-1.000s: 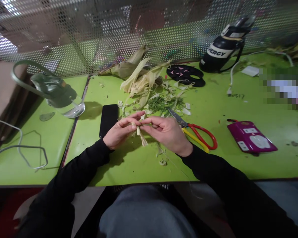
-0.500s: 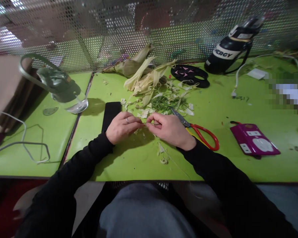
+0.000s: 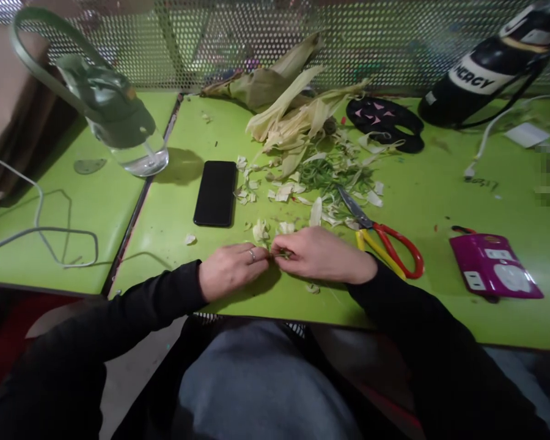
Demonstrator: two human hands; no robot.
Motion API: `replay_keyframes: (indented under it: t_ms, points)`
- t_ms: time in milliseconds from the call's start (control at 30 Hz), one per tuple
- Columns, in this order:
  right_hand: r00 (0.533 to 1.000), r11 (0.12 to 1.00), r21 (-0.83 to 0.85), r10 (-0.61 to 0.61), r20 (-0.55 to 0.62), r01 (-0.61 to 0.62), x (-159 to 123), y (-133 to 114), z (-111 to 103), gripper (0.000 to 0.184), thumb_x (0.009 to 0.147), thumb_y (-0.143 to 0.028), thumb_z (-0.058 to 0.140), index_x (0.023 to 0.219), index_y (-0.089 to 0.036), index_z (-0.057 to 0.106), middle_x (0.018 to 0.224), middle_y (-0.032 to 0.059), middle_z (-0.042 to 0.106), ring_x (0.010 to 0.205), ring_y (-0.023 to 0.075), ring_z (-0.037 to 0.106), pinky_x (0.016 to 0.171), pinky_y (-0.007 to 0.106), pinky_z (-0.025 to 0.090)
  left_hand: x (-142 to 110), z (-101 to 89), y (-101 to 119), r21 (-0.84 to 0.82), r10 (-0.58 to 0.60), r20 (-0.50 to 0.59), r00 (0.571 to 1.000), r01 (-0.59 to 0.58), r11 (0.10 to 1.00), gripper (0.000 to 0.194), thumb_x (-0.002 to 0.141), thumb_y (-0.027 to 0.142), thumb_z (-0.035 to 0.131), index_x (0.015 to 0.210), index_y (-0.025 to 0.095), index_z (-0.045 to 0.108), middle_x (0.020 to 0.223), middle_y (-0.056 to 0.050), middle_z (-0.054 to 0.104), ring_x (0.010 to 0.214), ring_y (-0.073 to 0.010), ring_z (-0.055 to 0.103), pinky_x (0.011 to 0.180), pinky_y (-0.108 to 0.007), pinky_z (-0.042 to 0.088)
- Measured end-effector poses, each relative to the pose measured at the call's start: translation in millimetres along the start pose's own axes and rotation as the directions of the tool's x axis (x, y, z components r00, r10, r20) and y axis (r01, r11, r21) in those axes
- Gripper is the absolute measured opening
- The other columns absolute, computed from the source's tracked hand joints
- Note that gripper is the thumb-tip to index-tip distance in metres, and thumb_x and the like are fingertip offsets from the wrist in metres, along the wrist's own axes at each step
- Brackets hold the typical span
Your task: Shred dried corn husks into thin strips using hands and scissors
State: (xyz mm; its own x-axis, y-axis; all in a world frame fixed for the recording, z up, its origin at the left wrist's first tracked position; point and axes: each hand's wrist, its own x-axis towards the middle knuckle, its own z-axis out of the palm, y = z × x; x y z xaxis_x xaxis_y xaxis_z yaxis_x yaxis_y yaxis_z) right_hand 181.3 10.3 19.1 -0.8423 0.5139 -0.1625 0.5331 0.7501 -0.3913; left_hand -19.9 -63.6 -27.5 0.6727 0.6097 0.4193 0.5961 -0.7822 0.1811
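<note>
My left hand [image 3: 231,269] and my right hand [image 3: 323,253] meet fingertip to fingertip near the front edge of the green table [image 3: 275,293]. Both are closed in a pinch on a small strip of corn husk [image 3: 277,252], mostly hidden between the fingers. A ring shows on the left hand. Red-and-yellow scissors [image 3: 385,238] lie just right of my right hand. Cut husk scraps [image 3: 316,177] are strewn beyond the hands, and a pile of whole husks [image 3: 288,104] lies further back.
A black phone [image 3: 215,192] lies left of the scraps. A clear bottle with a green lid [image 3: 114,116] stands at the left, near a white cable [image 3: 41,229]. A purple power strip [image 3: 495,269], black insoles [image 3: 385,119] and a black shoe [image 3: 486,73] are on the right. Perforated metal mesh [image 3: 371,36] backs the table.
Both hands have come down toward the table's front edge, still pinched together. The husk piece that hung from them a second ago is hardly visible now. The view has tipped downward.
</note>
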Motion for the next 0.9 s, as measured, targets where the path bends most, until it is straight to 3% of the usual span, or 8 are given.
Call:
replay_keyframes:
  t_ms: [67,167,300,467,600,767,800,900]
  points:
    - [1.000,1.000,0.027,0.009,0.005,-0.009,1.6,0.6,0.3,0.007,0.080,-0.018,0.058,0.076,-0.021,0.063,0.057,-0.0033,0.057,0.051,0.0107,0.046,0.052,0.027,0.023,0.4,0.3,2.8,-0.128,-0.141,0.029,0.990,0.143,0.981,0.020,0.093,0.016,0.046,0.093,0.015,0.066,0.093,-0.008,0.072,0.076,-0.0155,0.065,0.067,-0.026,0.050]
    - [0.999,0.998,0.053,0.030,0.018,-0.031,3.7,1.9,-1.0,0.009,0.081,-0.021,0.057,0.072,-0.019,0.059,0.054,-0.0043,0.051,0.049,0.0096,0.043,0.053,0.027,0.022,5.3,0.6,4.9,-0.271,-0.365,0.074,0.928,0.371,0.888,0.014,0.091,0.025,0.057,0.098,0.016,0.065,0.087,-0.005,0.072,0.072,-0.0143,0.066,0.063,-0.024,0.049]
    - [0.999,0.996,0.079,0.038,0.039,-0.041,4.6,2.8,-3.0,0.020,0.082,-0.025,0.056,0.064,-0.020,0.049,0.053,-0.0051,0.045,0.048,0.0089,0.038,0.053,0.027,0.022,12.6,4.3,8.8,-0.255,-0.523,0.111,0.845,0.532,0.807,0.015,0.085,0.024,0.064,0.098,0.017,0.062,0.082,-0.003,0.072,0.068,-0.0142,0.066,0.059,-0.023,0.046]
    - [0.999,0.994,0.109,0.019,0.032,-0.022,4.0,7.4,-4.4,0.019,0.086,-0.030,0.055,0.071,-0.019,0.055,0.054,-0.0045,0.048,0.049,0.0094,0.038,0.053,0.026,0.024,18.1,4.8,11.2,-0.283,-0.576,0.127,0.807,0.586,0.759,0.019,0.081,0.013,0.061,0.100,0.017,0.059,0.080,-0.001,0.071,0.066,-0.0125,0.064,0.058,-0.023,0.046]
    - [0.987,0.994,0.105,0.030,-0.158,-0.013,1.6,15.5,-10.1,0.018,0.090,-0.033,0.054,0.089,-0.019,0.064,0.066,-0.0007,0.060,0.057,0.0130,0.050,0.059,0.027,0.033,19.8,0.9,8.1,-0.415,-0.576,0.144,0.805,0.578,0.703,0.023,0.078,0.008,0.059,0.100,0.015,0.055,0.082,0.000,0.071,0.067,-0.0099,0.065,0.064,-0.022,0.049]
    - [0.851,0.998,-0.062,-0.048,-0.522,0.018,-12.0,14.3,-15.7,0.018,0.090,-0.036,0.058,0.090,-0.019,0.066,0.093,0.0085,0.065,0.088,0.0238,0.060,0.076,0.037,0.045,18.7,-1.1,7.3,-0.461,-0.573,0.116,0.811,0.555,0.692,0.021,0.078,0.009,0.057,0.097,0.016,0.051,0.079,0.000,0.068,0.064,-0.0091,0.062,0.061,-0.022,0.048]
    - [0.848,0.994,-0.103,-0.090,-0.523,0.042,-15.4,11.8,-13.1,0.019,0.090,-0.036,0.059,0.087,-0.019,0.066,0.093,0.0093,0.064,0.089,0.0246,0.059,0.076,0.037,0.045,18.3,-1.1,7.6,-0.453,-0.570,0.111,0.814,0.552,0.700,0.019,0.078,0.010,0.057,0.095,0.016,0.051,0.078,0.001,0.067,0.063,-0.0091,0.061,0.060,-0.022,0.047]
    - [0.913,0.987,-0.105,-0.156,-0.376,0.125,-21.7,3.8,4.4,0.018,0.089,-0.033,0.062,0.085,-0.017,0.069,0.083,0.0077,0.063,0.078,0.0221,0.058,0.068,0.035,0.046,17.6,-0.1,8.3,-0.407,-0.568,0.098,0.817,0.554,0.726,0.014,0.079,0.012,0.057,0.091,0.017,0.051,0.073,0.002,0.065,0.061,-0.0092,0.059,0.058,-0.022,0.044]
